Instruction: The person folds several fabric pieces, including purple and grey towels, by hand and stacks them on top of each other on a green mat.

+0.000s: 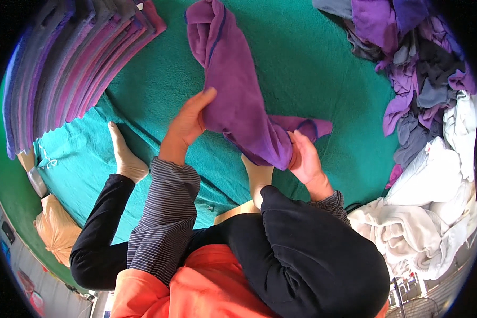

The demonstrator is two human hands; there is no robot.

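Note:
A purple cloth (238,79) with dark blue stitched edging hangs bunched lengthwise between my hands, above a green sheet (302,87). My left hand (189,119) holds its left side near the middle, thumb on top and fingers hidden under the fabric. At the lower right corner, my right hand (305,157) grips the edge, its fingers partly behind the cloth. One end of the cloth stretches away towards the top of the view, and a loose flap sticks out to the right beyond my right hand.
Folded grey, purple and pink cloths (75,59) stand stacked at upper left. Crumpled purple and grey cloths (417,71) lie at upper right, with white fabric (425,179) below them. A tied tan plastic bag (57,226) sits at left. My bare foot (127,155) rests on the sheet.

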